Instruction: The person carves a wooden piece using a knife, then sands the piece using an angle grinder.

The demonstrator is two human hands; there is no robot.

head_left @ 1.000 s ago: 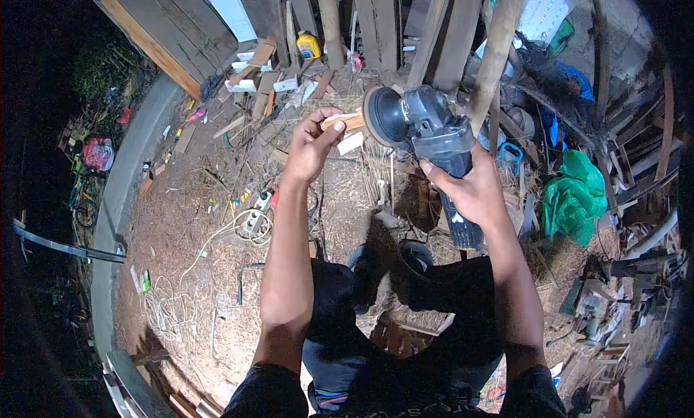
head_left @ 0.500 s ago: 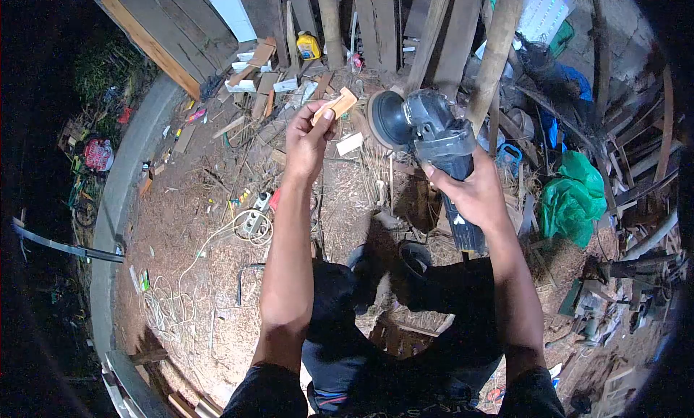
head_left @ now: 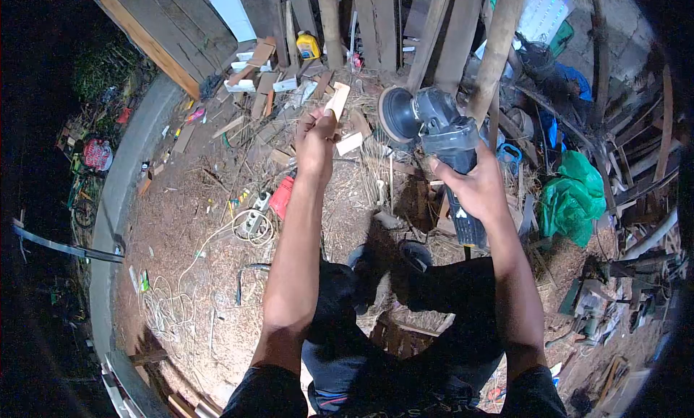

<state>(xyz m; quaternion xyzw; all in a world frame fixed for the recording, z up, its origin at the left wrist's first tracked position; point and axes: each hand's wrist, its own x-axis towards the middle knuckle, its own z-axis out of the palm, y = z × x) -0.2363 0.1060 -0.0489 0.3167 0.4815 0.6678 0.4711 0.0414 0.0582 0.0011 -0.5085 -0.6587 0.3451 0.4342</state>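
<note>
My left hand (head_left: 316,139) pinches a small light-coloured wooden piece (head_left: 337,100) between thumb and fingers, its free end pointing up and away from me. Wrapped round the body of a black angle grinder (head_left: 450,147) is my right hand (head_left: 473,183). A round sanding disc (head_left: 397,115) on a black backing pad is fitted to the grinder's head and faces left, toward the wooden piece. A gap separates the disc from the wood. Part of the grinder's body is hidden by my right hand.
Wood offcuts (head_left: 260,82) and a yellow bottle (head_left: 308,45) lie ahead near upright planks. A power strip (head_left: 254,214) with a coiled cable and a red item (head_left: 282,197) sit at left. At right are a green plastic bag (head_left: 573,199) and piled scrap wood.
My left hand has turned the wooden piece more upright and shifted slightly right and down. The grinder has moved a little to the right, and more of the red item shows.
</note>
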